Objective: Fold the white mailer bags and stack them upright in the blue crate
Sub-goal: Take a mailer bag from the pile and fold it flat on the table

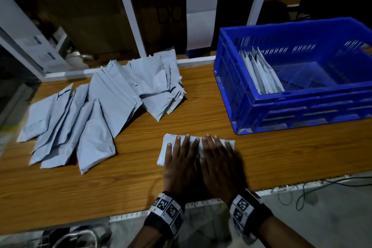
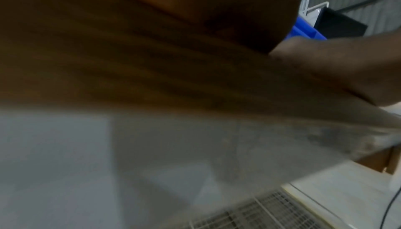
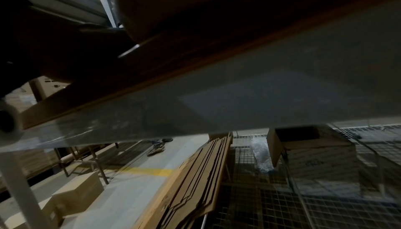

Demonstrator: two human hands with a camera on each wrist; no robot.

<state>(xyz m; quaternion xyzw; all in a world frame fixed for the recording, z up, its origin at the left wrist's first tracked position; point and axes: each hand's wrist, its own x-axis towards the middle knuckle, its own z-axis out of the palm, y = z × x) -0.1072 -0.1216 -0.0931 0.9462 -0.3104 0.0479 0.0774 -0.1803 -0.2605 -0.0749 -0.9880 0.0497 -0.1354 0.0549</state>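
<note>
while both flat hands, left hand (image 1: 179, 164) and right hand (image 1: 219, 165), press one folded mailer (image 1: 228, 143), one blue crate (image 1: 281, 106) stands near.

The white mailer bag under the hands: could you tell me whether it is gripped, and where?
Not gripped: left hand and right hand press flat on the folded white plastic mailer bag.

Head view high, angled down over the wooden table (image 1: 201, 106); both wrist views low, close at its front edge.

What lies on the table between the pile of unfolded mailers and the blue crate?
Only bare wooden tabletop separates the pile of unfolded mailers from the blue crate, as the head view shows.
</note>
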